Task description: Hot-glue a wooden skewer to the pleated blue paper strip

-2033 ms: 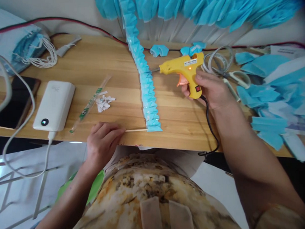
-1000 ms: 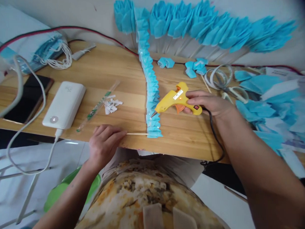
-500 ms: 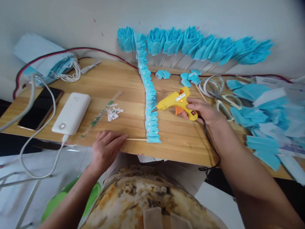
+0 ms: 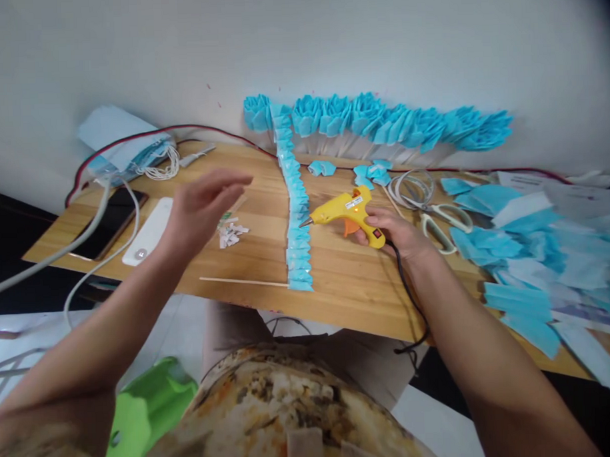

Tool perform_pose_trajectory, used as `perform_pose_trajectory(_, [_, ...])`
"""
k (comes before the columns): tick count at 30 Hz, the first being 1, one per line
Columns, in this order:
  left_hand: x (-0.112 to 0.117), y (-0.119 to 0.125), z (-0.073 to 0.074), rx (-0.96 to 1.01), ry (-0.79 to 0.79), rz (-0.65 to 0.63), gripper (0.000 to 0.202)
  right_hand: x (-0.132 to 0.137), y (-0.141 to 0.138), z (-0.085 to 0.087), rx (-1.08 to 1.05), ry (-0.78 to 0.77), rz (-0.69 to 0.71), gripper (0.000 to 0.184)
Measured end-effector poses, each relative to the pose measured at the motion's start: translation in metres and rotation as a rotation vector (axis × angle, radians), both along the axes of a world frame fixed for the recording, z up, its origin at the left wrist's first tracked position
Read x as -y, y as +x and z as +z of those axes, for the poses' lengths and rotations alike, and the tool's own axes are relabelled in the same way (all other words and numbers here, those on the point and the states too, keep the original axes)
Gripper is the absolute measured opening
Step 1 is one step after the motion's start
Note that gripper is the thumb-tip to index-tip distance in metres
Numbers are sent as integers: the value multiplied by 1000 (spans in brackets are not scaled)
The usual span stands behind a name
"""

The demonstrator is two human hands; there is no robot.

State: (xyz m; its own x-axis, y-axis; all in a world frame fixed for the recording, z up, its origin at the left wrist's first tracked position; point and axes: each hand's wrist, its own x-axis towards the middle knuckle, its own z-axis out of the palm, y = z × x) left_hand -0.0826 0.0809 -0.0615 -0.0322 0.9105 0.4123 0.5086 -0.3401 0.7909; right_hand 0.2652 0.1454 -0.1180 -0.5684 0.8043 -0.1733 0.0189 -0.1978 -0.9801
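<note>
My right hand (image 4: 396,233) grips a yellow glue gun (image 4: 340,211) with an orange trigger. Its nozzle points left, at the lower part of a long pleated blue strip (image 4: 298,245) that runs from the table's front edge to the back. A thin wooden stick (image 4: 241,281) lies crosswise on the tabletop, its right end at the strip's bottom end. Above the table, left of the strip, my left hand (image 4: 201,204) is raised with fingers stretched out and nothing in them. Small white paper pieces (image 4: 232,233) lie just beyond it, beside a clear wrapper partly hidden by the hand.
Blue flowers on stems (image 4: 364,114) line the wall. Scissors (image 4: 448,227), a tape roll (image 4: 411,190) and blue and white cut sheets (image 4: 515,241) spread at right. A phone (image 4: 109,222), white power bank (image 4: 150,235), cables and a stack of masks (image 4: 119,135) sit at left.
My left hand has let go of the stick and risen up and away from the table edge. The glue gun stays beside the strip in my right hand. The camera view has shifted.
</note>
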Motion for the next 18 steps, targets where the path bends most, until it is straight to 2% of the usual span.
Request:
perform_pose_trajectory(3, [-70,8,-14,407,-249,19,20,-1,1,-1,-1,3,-12,31])
perform_pose_trajectory(5, [-112,13,-30,685,-450,122,14,-2,1,-2,7,15,-11,31])
perform_pose_trajectory(7, [-142,19,-43,725,-511,172,15,-3,2,-2,24,40,16,32])
perform_pose_trajectory(10, [-168,30,-52,732,-491,191,16,-2,2,0,29,56,27,34])
perform_pose_trajectory(14, [-186,40,-54,713,-475,145,18,-1,1,2,-10,9,-2,31])
perform_pose_trajectory(18, [-200,41,-62,567,-453,58,32,-3,2,-1,-13,-9,-5,28])
